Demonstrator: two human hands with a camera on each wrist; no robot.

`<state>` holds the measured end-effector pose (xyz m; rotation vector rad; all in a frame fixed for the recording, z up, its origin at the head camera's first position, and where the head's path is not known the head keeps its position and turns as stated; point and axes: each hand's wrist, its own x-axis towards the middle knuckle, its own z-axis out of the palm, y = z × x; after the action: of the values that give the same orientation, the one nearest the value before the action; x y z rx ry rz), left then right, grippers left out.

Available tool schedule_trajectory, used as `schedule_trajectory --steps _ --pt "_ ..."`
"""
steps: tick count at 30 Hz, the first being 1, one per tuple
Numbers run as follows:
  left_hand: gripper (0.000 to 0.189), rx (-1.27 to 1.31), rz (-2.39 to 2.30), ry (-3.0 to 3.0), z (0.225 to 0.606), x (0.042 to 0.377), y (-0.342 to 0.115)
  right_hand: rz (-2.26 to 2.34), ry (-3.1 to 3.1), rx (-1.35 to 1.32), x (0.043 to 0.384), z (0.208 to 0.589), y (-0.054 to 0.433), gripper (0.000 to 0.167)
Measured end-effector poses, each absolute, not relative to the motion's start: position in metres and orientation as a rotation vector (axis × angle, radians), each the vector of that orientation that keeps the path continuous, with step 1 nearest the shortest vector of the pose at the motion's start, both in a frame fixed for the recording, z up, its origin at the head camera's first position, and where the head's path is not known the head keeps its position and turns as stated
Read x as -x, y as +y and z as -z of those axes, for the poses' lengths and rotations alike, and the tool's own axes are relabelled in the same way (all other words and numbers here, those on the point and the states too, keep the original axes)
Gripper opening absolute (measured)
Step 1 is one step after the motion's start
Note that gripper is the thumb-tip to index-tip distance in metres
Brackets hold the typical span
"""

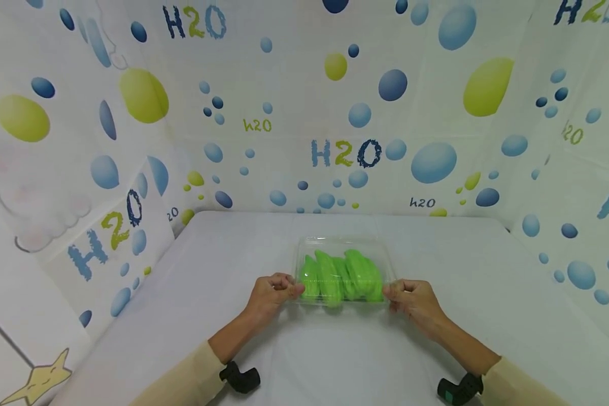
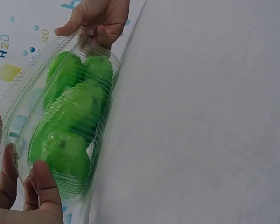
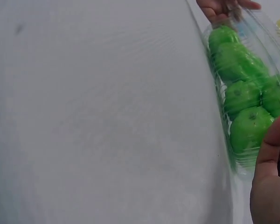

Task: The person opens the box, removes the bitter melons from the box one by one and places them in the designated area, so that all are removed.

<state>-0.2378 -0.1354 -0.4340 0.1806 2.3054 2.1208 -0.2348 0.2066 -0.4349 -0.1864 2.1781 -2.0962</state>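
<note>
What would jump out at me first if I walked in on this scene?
Probably the bright green items inside a clear plastic container, just below the middle of the head view. The left hand and right hand grip its opposite ends. Behind, the white backdrop stands out too, with its blue and yellow-green spots and "H2O" lettering.

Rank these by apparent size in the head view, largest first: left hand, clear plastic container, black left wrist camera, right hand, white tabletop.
1. White tabletop
2. Clear plastic container
3. Left hand and right hand: too alike to rank
4. Black left wrist camera
</note>
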Motion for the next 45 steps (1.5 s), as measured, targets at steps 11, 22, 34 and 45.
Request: schedule_trajectory --steps 11,22,34,45 --pt "0.030 -0.267 -1.929 2.236 0.422 0.237 -0.146 1.798 2.254 0.270 0.220 0.410 0.213 0.030" --pt "0.049 -0.193 -1.652 2.389 0.394 0.246 -0.155 1.422 2.528 0.221 0.219 0.383 0.208 0.056" --pt "0.075 -0.175 -1.501 2.280 0.373 0.260 -0.165 1.033 2.829 0.379 0.216 0.362 0.207 0.093" --pt "0.080 -0.152 -1.480 2.289 0.361 0.273 -0.178 1.182 3.036 0.464 0.224 0.354 0.201 0.067"
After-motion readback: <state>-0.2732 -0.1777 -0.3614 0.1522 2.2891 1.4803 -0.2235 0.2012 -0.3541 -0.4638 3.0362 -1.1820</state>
